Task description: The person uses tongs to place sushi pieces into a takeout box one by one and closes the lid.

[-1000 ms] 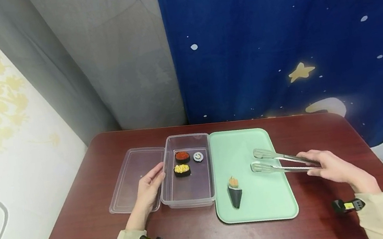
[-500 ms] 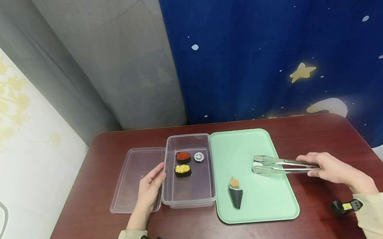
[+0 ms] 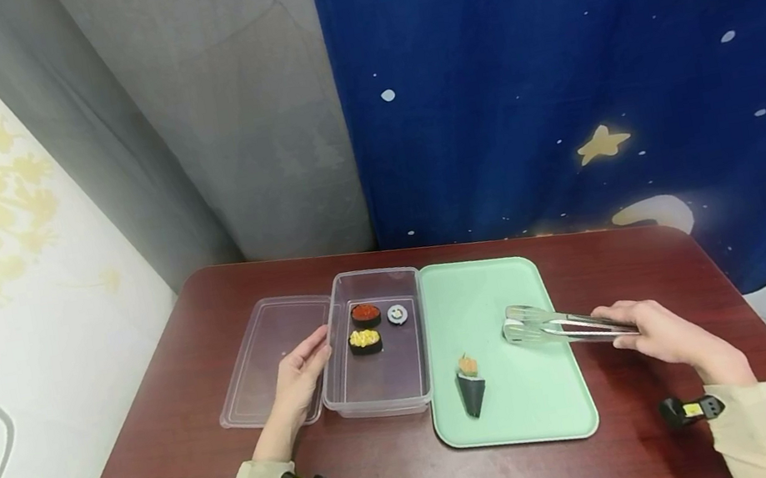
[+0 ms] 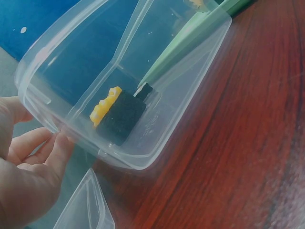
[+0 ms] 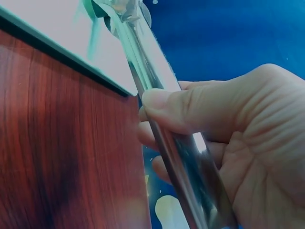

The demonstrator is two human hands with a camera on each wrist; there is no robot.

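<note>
My right hand [image 3: 660, 329] grips metal tongs [image 3: 584, 326], its thumb across one arm in the right wrist view. The tong ends are close together above the green tray [image 3: 479, 290]. A small piece, partly white in the head view and dark in the right wrist view, is largely hidden between them. A hand-roll sushi [image 3: 473, 393] lies on the tray. My left hand [image 3: 300, 378] touches the outside of the clear container's [image 3: 387, 382] left wall, fingers mostly straight. Inside sit a red-topped sushi [image 3: 365, 315], a yellow-topped sushi [image 4: 119, 114] and a small round roll [image 3: 397, 315].
A clear lid [image 3: 266, 360] lies on the brown table [image 3: 385, 475], left of the container and partly under the left hand. The tray stands right up against the container's right side. Behind the table hang grey and blue curtains [image 3: 471, 131].
The tong ends, spread apart a second ago, have come together around the small piece. My right hand has shifted only slightly. The left hand and the container have stayed in place.
</note>
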